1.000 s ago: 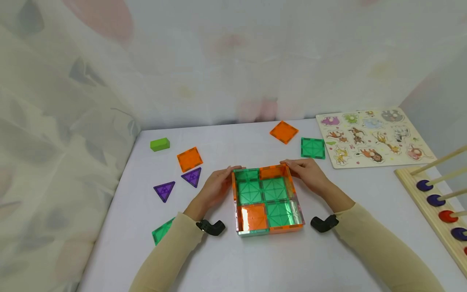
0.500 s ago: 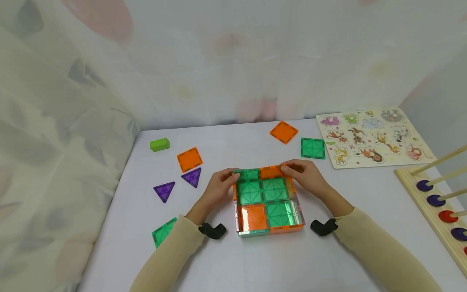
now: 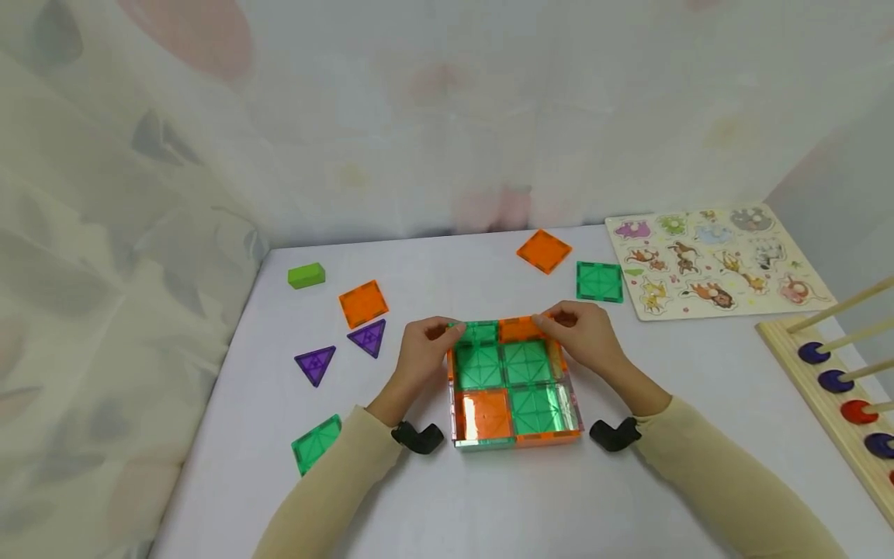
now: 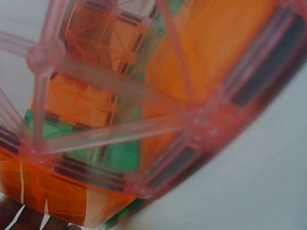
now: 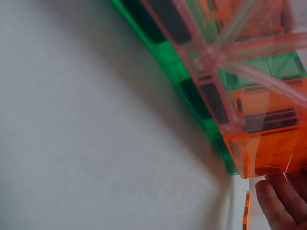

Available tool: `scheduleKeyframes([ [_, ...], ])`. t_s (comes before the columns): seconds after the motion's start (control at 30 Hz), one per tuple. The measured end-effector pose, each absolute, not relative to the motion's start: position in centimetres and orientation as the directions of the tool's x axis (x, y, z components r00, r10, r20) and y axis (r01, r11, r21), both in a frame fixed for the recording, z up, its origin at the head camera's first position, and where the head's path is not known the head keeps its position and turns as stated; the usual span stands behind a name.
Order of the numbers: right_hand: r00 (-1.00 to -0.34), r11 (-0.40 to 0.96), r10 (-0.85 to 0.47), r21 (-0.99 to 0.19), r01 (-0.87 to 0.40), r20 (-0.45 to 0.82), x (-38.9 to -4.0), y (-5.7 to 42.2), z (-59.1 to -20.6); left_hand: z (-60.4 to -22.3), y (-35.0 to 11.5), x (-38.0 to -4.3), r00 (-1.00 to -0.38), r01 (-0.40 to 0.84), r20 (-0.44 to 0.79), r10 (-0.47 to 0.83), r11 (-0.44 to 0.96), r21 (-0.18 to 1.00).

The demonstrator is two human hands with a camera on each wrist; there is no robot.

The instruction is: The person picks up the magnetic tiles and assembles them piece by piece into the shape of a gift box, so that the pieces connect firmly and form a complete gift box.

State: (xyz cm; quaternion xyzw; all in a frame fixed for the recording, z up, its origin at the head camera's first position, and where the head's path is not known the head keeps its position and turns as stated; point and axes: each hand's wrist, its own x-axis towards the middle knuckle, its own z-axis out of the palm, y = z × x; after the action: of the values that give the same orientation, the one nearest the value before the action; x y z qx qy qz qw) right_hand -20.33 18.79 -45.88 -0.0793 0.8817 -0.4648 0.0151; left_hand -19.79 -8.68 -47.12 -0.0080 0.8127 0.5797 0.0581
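Note:
An open, shallow square box of clear magnetic tiles [image 3: 528, 362] lies in the middle of the head view. Its floor is three green tiles and one orange tile [image 3: 486, 415], ringed by low upright walls. At the back left corner my left hand [image 3: 419, 349] pinches the green back wall, thumb inside. My right hand [image 3: 587, 338] pinches the orange back wall [image 3: 518, 329] near the other back corner. The left wrist view has a pinkish clear wall tile [image 4: 196, 120] up close, with fingertips [image 4: 29, 219] behind orange. Fingers [image 5: 278, 203] also show below the orange wall in the right wrist view.
Loose orange tiles [image 3: 363, 304], purple triangle tiles [image 3: 316, 365] and a green tile [image 3: 316, 442] lie left, near a green block [image 3: 306, 276]. Behind right are orange [image 3: 544, 251] and green [image 3: 599, 282] tiles, an animal puzzle board [image 3: 712, 264] and a wooden peg rack [image 3: 789, 349].
Both thumbs have come over the back wall to its inner side, so the hands now pinch it near both corners. The box has stayed nearly in place.

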Motion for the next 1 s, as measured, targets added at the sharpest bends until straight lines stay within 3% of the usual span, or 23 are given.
scheduleKeyframes([
  [0.4, -0.991, 0.569, -0.106, -0.812, -0.131, 0.085, -19.7, 18.7, -45.9, -47.1, -8.4, -20.0, -0.993, -0.105, -0.114, 0.007, 0.333, 0.937],
  [0.6, -0.974, 0.600, -0.214, -0.776, -0.192, 0.076, -21.0, 20.2, -45.5, -46.3, -8.9, -20.0, -0.980, -0.146, -0.183, 0.076, 0.346, 0.927],
  [0.7, -0.959, 0.708, -0.274, -0.659, -0.253, 0.073, -23.0, 22.2, -44.7, -44.9, -10.0, -20.7, -0.965, -0.153, -0.221, 0.142, 0.378, 0.913],
  [0.83, -0.936, 0.858, -0.351, -0.402, -0.319, -0.007, -25.8, 25.0, -43.6, -42.8, -12.2, -22.0, -0.963, -0.108, -0.214, 0.161, 0.497, 0.861],
  [1.0, -0.904, 0.914, -0.396, -0.168, -0.370, -0.160, -28.1, 27.1, -43.7, -41.1, -14.1, -23.3, -0.943, -0.043, -0.264, 0.205, 0.708, 0.704],
])
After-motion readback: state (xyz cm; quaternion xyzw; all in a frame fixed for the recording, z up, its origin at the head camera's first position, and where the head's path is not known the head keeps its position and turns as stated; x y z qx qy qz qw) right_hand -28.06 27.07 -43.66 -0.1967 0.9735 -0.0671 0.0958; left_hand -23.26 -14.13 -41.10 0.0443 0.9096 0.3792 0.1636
